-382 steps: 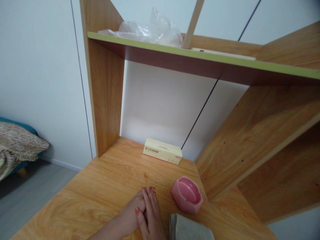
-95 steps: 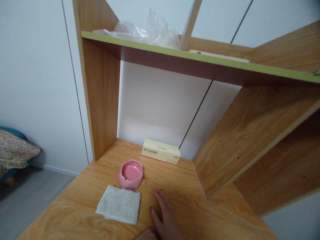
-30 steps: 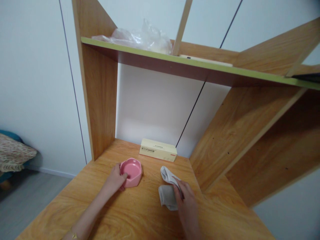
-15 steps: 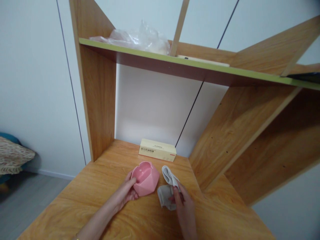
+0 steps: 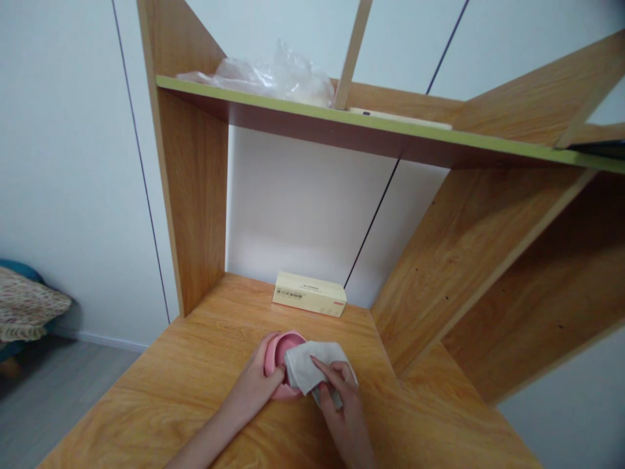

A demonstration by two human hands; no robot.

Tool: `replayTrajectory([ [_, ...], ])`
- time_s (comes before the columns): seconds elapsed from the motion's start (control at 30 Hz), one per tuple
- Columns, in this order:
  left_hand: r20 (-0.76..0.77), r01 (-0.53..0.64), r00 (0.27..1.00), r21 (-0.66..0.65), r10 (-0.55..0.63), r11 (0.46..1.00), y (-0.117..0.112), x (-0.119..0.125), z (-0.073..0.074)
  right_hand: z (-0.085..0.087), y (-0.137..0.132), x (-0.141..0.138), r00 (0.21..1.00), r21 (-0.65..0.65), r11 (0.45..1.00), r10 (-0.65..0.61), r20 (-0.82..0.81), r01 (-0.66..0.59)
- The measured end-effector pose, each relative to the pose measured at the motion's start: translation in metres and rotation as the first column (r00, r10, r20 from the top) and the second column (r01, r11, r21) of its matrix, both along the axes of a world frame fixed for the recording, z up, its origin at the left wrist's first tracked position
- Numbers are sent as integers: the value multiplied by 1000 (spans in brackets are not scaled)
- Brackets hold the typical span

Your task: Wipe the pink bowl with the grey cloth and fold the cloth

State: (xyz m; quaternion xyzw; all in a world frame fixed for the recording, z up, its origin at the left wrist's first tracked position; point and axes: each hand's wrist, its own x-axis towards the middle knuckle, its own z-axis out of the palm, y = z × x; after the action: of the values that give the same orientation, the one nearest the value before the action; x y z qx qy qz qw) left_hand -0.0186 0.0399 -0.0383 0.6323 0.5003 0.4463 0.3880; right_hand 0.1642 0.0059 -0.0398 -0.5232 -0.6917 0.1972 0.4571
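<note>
My left hand [image 5: 254, 387] grips a pink faceted ashtray [image 5: 274, 352] and holds it tilted just above the wooden desk [image 5: 195, 391]. A grey-white cloth [image 5: 307, 365] is in my right hand [image 5: 342, 407], with the fingers pressing it against the ashtray's open side. Most of the ashtray is hidden by the cloth and by both hands. The two hands meet near the middle of the desk, close to its front.
A cream cardboard box [image 5: 309, 294] lies at the back of the desk against the white wall. Wooden side panels rise left and right. The upper shelf [image 5: 390, 130] carries a crumpled clear plastic bag [image 5: 273, 71]. A patterned blanket [image 5: 24, 306] shows at far left.
My left hand has lifted and tilted the ashtray toward the right. My right hand has brought the cloth up off the desk and over the ashtray's opening.
</note>
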Motion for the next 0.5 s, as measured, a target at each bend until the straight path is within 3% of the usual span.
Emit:
replayTrajectory([
  [0.27,-160,50,987,138,-28,989,-7,4,0,-2,4,-4,996,-24,996,-82,-32,81],
  [0.5,-337,124,937,86,-88,989,-22,13,22,-33,15,-3,957,21,967,-248,-149,254],
])
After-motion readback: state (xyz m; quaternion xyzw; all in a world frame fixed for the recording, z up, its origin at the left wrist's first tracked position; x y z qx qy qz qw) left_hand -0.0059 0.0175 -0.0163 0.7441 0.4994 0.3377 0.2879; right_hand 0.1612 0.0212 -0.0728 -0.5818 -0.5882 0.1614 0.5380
